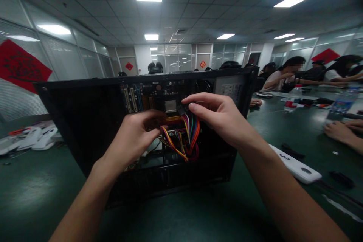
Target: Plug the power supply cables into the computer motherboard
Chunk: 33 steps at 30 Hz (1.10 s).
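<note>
An open black computer case (181, 177) stands in front of me on the green table, its inside facing me. My left hand (138, 130) reaches inside with curled fingers, pinching a power cable with yellow and red wires (170, 141); its fingertips are partly hidden. My right hand (217, 115) has thumb and index finger closed at a dark power connector (181, 110), from which a bundle of colored wires (195, 136) loops down. Just left of that connector a square metal heatsink (170, 106) shows on the motherboard (161, 90). The power supply (229, 87) sits at upper right.
A white handset-like device marked 3 (297, 166) lies right of the case among dark cables. Bottles (293, 98) stand farther right, near other people's hands (340, 132). White devices (36, 138) are piled on the left. Other people sit along the right side.
</note>
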Motion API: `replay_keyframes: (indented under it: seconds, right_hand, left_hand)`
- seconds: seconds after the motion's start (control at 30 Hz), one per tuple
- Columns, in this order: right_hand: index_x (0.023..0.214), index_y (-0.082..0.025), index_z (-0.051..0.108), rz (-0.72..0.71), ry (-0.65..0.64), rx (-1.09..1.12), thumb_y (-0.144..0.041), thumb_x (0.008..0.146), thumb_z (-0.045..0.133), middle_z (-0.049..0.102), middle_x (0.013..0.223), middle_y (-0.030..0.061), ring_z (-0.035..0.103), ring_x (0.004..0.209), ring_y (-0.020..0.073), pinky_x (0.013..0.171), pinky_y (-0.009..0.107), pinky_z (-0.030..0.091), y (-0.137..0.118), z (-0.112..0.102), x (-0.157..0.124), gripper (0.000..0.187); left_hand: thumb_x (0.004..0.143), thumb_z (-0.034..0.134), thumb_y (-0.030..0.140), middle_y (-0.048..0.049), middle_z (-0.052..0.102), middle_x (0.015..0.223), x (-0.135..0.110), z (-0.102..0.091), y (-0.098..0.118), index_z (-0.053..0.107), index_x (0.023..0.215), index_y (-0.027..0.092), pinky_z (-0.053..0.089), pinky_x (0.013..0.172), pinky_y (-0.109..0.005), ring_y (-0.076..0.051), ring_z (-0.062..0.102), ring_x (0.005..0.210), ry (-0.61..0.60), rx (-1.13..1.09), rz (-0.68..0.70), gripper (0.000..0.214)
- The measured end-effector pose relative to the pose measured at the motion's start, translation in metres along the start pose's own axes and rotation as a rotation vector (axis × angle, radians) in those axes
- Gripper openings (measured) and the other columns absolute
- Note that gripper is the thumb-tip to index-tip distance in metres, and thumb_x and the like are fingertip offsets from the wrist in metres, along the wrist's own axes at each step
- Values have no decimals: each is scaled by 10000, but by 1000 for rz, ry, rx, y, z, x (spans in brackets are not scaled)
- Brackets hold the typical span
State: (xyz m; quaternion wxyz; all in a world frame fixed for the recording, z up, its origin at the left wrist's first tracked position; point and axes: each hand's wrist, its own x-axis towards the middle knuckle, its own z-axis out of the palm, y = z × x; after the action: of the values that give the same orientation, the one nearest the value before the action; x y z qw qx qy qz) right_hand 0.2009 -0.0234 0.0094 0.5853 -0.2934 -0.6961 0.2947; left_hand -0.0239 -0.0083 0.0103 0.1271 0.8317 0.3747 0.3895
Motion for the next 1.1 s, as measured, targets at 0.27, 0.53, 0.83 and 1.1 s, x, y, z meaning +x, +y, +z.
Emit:
replay_keyframes:
  seconds: [0.27, 0.53, 0.83, 1.1]
  right_hand:
    - [1050, -187, 749, -49, -99, -89, -298, 882, 657, 731, 984, 48, 678, 851, 171, 728, 278, 554, -4, 11, -6, 221]
    - [1072, -156, 732, -113, -110, -134, -314, 899, 638, 724, 993, 61, 669, 871, 170, 736, 277, 554, -4, 11, -6, 252]
    - [1091, -165, 736, -127, -94, -166, -296, 912, 630, 721, 891, 36, 658, 759, 146, 627, 241, 536, -8, 10, -8, 246]
    - [1095, -157, 739, -228, -103, -270, -251, 926, 600, 740, 1048, 57, 692, 951, 184, 839, 305, 572, -5, 20, -10, 238]
  left_hand:
    - [830, 715, 334, -37, 763, 925, -4, -2, 17, 690, 1102, 169, 592, 733, -256, -180, 725, 822, 132, 26, 108, 319]
    - [820, 664, 275, -21, 751, 970, -8, -19, 15, 662, 1103, 224, 583, 693, -257, -183, 718, 806, -73, 279, 201, 288]
    - [887, 628, 342, 6, 758, 927, -18, -27, 21, 687, 1064, 270, 566, 716, -264, -182, 727, 782, 191, 573, 409, 199]
    - [877, 655, 255, -28, 769, 947, -11, -14, 18, 696, 1034, 194, 558, 736, -237, -163, 729, 803, 186, 572, 459, 173]
